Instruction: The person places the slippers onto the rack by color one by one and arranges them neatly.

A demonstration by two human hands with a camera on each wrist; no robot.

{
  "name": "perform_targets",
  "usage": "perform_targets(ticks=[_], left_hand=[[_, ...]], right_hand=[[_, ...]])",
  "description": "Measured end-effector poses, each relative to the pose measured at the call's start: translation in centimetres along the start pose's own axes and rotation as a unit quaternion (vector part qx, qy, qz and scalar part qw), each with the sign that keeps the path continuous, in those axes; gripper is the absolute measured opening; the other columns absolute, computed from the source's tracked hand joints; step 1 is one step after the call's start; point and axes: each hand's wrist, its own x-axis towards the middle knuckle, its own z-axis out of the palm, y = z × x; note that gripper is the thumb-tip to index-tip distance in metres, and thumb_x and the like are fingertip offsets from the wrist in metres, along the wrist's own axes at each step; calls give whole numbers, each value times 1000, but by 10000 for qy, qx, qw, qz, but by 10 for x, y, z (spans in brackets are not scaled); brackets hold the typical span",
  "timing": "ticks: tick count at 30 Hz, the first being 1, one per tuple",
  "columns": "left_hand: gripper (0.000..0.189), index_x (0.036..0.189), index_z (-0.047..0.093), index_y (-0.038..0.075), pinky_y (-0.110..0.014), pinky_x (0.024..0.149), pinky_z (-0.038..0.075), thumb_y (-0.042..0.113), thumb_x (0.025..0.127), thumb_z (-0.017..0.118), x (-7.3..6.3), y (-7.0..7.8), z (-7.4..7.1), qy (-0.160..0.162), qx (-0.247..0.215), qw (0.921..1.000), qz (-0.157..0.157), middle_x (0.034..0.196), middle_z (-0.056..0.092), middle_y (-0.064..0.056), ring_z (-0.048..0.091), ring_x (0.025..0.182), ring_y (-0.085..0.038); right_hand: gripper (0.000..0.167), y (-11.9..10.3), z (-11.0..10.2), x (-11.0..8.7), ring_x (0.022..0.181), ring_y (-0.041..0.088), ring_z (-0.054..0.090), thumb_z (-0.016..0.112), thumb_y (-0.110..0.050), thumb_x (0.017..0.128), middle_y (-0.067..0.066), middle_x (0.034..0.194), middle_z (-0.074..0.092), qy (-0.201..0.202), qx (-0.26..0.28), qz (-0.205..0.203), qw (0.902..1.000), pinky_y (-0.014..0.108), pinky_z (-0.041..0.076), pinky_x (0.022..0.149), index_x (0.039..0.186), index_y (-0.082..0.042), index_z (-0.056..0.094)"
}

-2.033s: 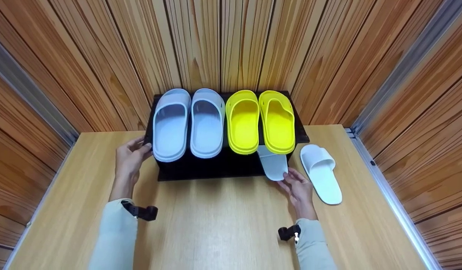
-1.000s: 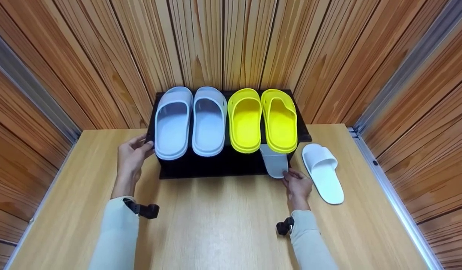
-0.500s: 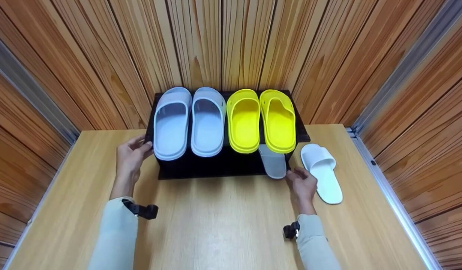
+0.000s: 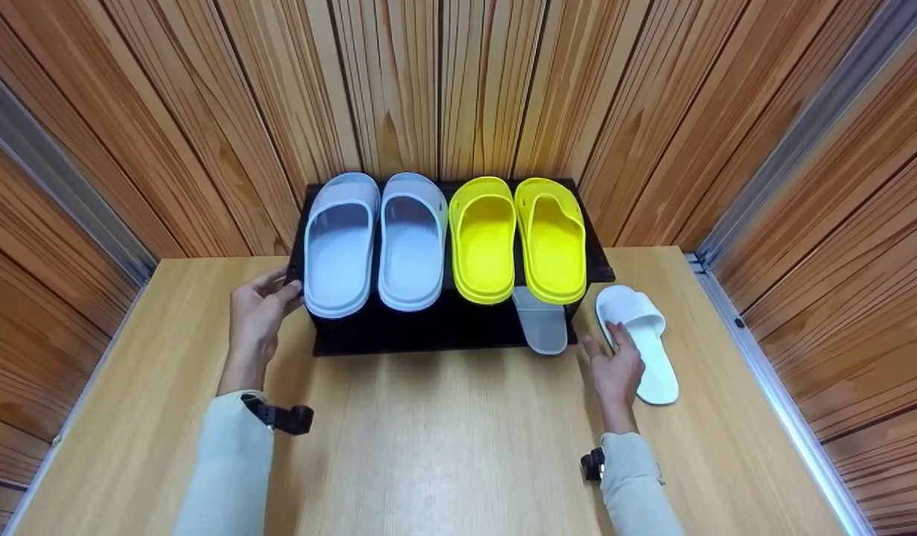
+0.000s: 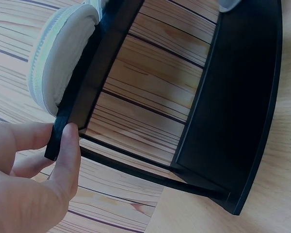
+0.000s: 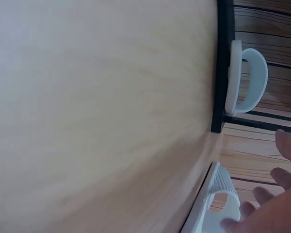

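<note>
The left hand [image 4: 259,316] pinches the left end of the black shoe rack [image 4: 429,331] at the table's [image 4: 443,439] back edge. The right hand [image 4: 617,370], fingers loose and straight, rests on a white slipper [image 4: 644,353] near the table's right edge. No writing shows on anything.

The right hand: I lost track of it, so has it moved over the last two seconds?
Yes. The right hand has left the white slipper on the rack's lower shelf and gone rightward to the white slipper on the table.
</note>
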Motion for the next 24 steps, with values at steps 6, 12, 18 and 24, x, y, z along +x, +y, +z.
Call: perform_targets(ticks=[6,12,18,24], left_hand=[[46,146,48,-4,-23,92,53,-1,101,57,1,-1,0,-17,-101,9999,90,133,52,-20,64,104,-15],[47,146,48,-4,-24,93,53,0,101,58,2,-1,-1,-95,-122,9998,130,133,52,-20,64,102,-13],[46,146,49,-3,-24,93,53,0,101,58,2,1,-1,-91,-133,9998,123,133,53,-19,64,103,-14],[45,145,50,-4,-24,92,53,-2,100,58,1,-1,-1,-43,-159,9998,129,128,55,-17,65,98,-12]], right_hand=[[53,11,-10,2,145,51,26,73,-17,92,32,153,37,175,-740,-135,9970,65,14,117,137,8,57],[61,25,-31,5,140,51,33,76,-24,90,32,155,33,371,-1494,202,9879,67,22,110,140,4,56],[78,38,-52,3,139,57,27,76,-30,89,32,159,24,53,-1554,1041,9823,71,24,106,153,-1,41],[92,48,-64,-2,133,57,30,79,-35,87,35,151,31,-166,-1579,1348,9781,69,26,103,156,0,31]])
